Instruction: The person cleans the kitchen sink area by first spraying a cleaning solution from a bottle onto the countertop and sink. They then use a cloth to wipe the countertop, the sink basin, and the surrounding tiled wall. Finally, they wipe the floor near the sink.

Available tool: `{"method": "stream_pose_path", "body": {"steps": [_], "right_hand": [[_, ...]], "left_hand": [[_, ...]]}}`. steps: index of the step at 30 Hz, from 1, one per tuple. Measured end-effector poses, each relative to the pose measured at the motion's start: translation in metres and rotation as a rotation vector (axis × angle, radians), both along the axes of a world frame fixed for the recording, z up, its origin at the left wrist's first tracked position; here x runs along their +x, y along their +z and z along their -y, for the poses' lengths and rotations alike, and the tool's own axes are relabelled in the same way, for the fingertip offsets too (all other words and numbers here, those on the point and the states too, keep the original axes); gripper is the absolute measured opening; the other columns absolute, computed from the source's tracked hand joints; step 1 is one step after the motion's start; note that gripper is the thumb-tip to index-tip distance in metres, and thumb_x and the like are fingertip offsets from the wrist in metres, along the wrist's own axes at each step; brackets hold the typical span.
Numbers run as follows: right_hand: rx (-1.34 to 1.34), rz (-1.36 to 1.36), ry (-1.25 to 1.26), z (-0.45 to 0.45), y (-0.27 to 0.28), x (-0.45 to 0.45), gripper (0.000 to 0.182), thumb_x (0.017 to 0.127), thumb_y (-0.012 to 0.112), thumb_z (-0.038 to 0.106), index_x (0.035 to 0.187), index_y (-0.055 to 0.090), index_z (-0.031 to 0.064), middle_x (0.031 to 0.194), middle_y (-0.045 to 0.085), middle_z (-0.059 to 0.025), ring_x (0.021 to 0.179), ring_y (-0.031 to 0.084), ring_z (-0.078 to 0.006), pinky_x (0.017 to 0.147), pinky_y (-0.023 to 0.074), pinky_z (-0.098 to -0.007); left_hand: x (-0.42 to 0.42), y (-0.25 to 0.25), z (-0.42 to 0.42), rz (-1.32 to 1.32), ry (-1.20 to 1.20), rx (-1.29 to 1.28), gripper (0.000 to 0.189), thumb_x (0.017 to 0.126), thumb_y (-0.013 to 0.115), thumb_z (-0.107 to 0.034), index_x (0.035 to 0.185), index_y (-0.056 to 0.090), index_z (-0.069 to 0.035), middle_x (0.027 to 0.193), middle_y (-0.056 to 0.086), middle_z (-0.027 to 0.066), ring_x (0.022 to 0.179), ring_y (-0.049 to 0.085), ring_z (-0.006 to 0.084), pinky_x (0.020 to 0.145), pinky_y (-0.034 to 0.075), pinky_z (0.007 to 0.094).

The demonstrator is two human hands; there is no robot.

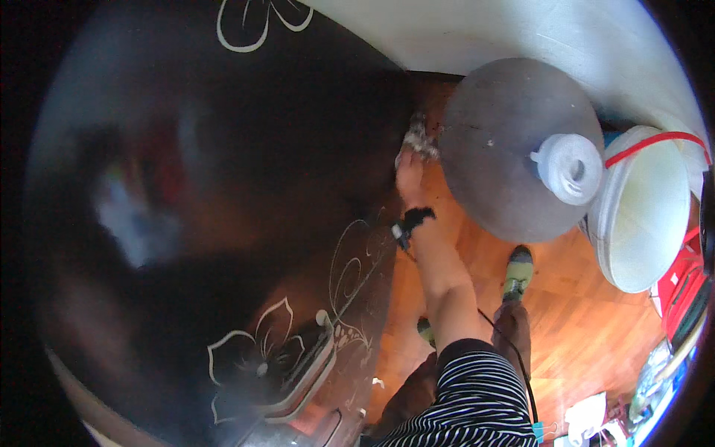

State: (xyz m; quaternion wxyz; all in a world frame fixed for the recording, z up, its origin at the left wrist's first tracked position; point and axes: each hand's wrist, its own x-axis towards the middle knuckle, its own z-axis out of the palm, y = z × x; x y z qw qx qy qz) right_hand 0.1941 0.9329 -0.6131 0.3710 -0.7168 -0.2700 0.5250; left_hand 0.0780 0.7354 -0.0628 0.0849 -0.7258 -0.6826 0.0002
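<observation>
One bare forearm with a dark wristband reaches forward from a striped sleeve. Its hand (410, 176) is low beside the edge of a large glossy dark cabinet door (251, 184) with pale floral line decoration. The fingers are on a crumpled greyish cloth or similar soft material (419, 137), between the door and a round grey top. Which hand this is, I cannot tell for certain; it appears to be my left. My right hand is out of view. A curved metal-like handle (307, 394) is on the lower part of the door.
A round grey top (514, 184) bears a white plastic ring-shaped object (571, 169). Right of it are a white bucket (642, 218) with a red handle and a red bag (684, 285). The floor is wooden (570, 313); a black cable (516, 357) runs near my legs.
</observation>
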Motion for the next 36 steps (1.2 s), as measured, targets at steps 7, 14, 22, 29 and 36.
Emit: {"method": "stream_pose_path", "body": {"steps": [7, 14, 22, 29, 36], "right_hand": [[-0.155, 0.014, -0.002, 0.142, 0.025, -0.033, 0.04, 0.094, 0.04, 0.03, 0.102, 0.056, -0.0052, 0.101, 0.056, -0.0314, 0.097, 0.052, -0.0446, 0.084, 0.0414, -0.0473], [0.355, -0.358, 0.057, 0.162, 0.211, -0.012, 0.037, 0.09, 0.042, 0.011, 0.124, 0.043, -0.0038, 0.126, 0.043, -0.0255, 0.118, 0.04, -0.0399, 0.102, 0.0296, -0.0431], [0.103, -0.177, -0.099, 0.09, 0.055, -0.014, 0.044, 0.091, 0.04, 0.019, 0.123, 0.039, -0.011, 0.124, 0.047, -0.0327, 0.115, 0.045, -0.045, 0.098, 0.0353, -0.0431], [-0.158, -0.133, 0.184, 0.164, 0.054, -0.028, 0.04, 0.095, 0.037, 0.028, 0.105, 0.053, -0.0072, 0.104, 0.055, -0.0298, 0.096, 0.052, -0.0434, 0.083, 0.0416, -0.0467], [0.301, -0.303, 0.031, 0.201, 0.274, -0.034, 0.029, 0.096, 0.042, 0.015, 0.117, 0.046, -0.0056, 0.121, 0.046, -0.0215, 0.113, 0.043, -0.0336, 0.101, 0.0291, -0.0379]], "left_hand": [[0.0, 0.006, 0.004, 0.048, -0.059, 0.033, 0.017, 0.094, 0.037, -0.019, 0.097, 0.043, -0.003, 0.097, 0.043, 0.0139, 0.089, 0.044, 0.0241, 0.081, 0.035, 0.0368], [-0.005, 0.009, 0.016, 0.054, -0.047, 0.053, 0.019, 0.095, 0.036, -0.021, 0.099, 0.043, -0.004, 0.1, 0.043, 0.0141, 0.092, 0.044, 0.0242, 0.083, 0.035, 0.0371], [-0.008, 0.01, 0.008, 0.067, -0.106, 0.112, 0.021, 0.096, 0.035, -0.023, 0.101, 0.042, -0.004, 0.102, 0.043, 0.0144, 0.095, 0.044, 0.0242, 0.085, 0.035, 0.0374], [-0.002, 0.016, 0.003, -0.027, -0.312, 0.382, 0.022, 0.097, 0.034, -0.025, 0.102, 0.042, -0.005, 0.105, 0.043, 0.0146, 0.097, 0.044, 0.0243, 0.087, 0.035, 0.0376], [-0.019, 0.108, 0.084, 0.155, 0.085, -0.095, 0.024, 0.097, 0.033, -0.023, 0.105, 0.044, -0.003, 0.109, 0.045, 0.017, 0.099, 0.046, 0.0268, 0.09, 0.035, 0.0397]]}}
